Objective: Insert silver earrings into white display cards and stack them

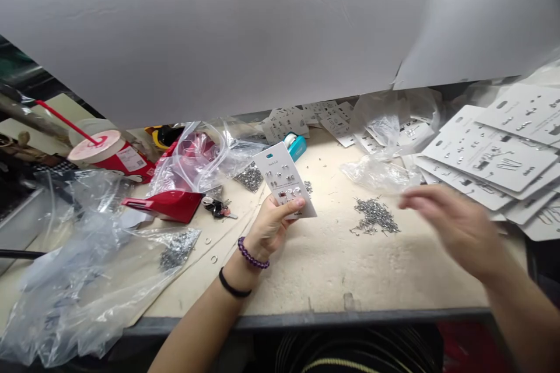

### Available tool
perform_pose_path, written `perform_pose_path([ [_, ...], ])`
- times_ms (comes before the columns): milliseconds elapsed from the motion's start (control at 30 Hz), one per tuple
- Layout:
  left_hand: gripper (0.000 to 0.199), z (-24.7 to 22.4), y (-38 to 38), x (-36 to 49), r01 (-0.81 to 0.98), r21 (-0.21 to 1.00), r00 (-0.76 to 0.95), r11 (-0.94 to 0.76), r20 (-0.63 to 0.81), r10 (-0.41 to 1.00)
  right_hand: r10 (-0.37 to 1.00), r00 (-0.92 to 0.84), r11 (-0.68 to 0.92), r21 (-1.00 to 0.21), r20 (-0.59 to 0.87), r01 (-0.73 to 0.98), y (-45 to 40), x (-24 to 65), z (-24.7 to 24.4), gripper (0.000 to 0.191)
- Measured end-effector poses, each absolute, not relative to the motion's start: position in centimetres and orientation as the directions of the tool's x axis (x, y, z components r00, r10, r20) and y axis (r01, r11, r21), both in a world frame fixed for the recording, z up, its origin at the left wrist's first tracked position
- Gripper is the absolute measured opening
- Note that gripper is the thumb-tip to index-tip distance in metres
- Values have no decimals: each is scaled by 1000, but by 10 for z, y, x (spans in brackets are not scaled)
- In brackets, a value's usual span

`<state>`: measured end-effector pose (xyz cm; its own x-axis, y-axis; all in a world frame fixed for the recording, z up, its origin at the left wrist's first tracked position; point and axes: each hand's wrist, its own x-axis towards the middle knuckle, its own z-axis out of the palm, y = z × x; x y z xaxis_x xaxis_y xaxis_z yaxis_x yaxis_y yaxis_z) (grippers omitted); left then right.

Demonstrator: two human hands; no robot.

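My left hand, with a purple bead bracelet and a black band at the wrist, grips a white earring card by its lower end, thumb on the front. Several small metallic earrings are fixed on the card, which leans slightly. My right hand hangs over the table to the right, smeared by motion. Whether its fingers hold anything cannot be made out. Just left of its fingertips lies a pile of small silver metal pieces. A smaller silver heap shows partly behind the card.
Stacked earring cards fill the right side. Clear plastic bags cover the left, near a red scoop, keys and a red cup with a straw. A teal tape dispenser stands behind. White sheeting overhangs the back.
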<state>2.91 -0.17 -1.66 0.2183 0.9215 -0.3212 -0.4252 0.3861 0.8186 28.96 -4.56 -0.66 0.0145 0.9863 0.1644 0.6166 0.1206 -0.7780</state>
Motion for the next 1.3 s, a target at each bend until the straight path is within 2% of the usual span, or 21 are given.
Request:
perform_pose_path([
  [100,33,-15,1,26,-452,824,170,341,-296,940,980,-198,171,-649,32,741,-11,254,2,29],
  [167,32,-14,2,24,-464,826,142,319,-287,948,958,-287,260,-507,26,822,16,232,1,27],
  [233,33,-13,3,22,-471,824,129,316,-290,948,935,-354,324,-454,18,830,36,217,-5,23],
  [400,31,-14,5,18,-516,797,103,313,-305,947,917,-398,368,-405,9,837,52,199,-21,20],
  [600,27,-17,7,17,-623,705,99,339,-358,928,920,-391,363,-344,-14,866,49,188,-24,20],
  [800,27,-15,6,19,-626,683,111,377,-400,910,915,-404,383,-326,3,864,51,184,-26,19],
  [967,27,-14,5,19,-634,632,145,444,-467,872,912,-408,383,-436,37,815,41,188,-14,15],
  [1033,28,-14,3,20,-642,582,216,498,-487,847,917,-393,358,-577,68,735,28,188,-5,13],
  [1067,29,-15,1,21,-648,558,269,518,-469,842,923,-375,331,-680,89,655,21,187,-1,14],
  [1133,31,-16,-2,24,-655,528,383,541,-385,840,940,-314,249,-894,131,372,6,183,4,14],
  [1167,32,-16,-4,25,-649,526,430,550,-342,835,944,-297,215,-951,144,222,-1,180,4,12],
  [1233,31,-17,-6,27,-625,539,488,565,-294,822,940,-302,168,-986,157,9,-11,174,3,8],
  [1300,31,-18,-8,27,-607,553,504,571,-288,814,938,-311,129,-987,155,-100,-16,170,-2,5],
])
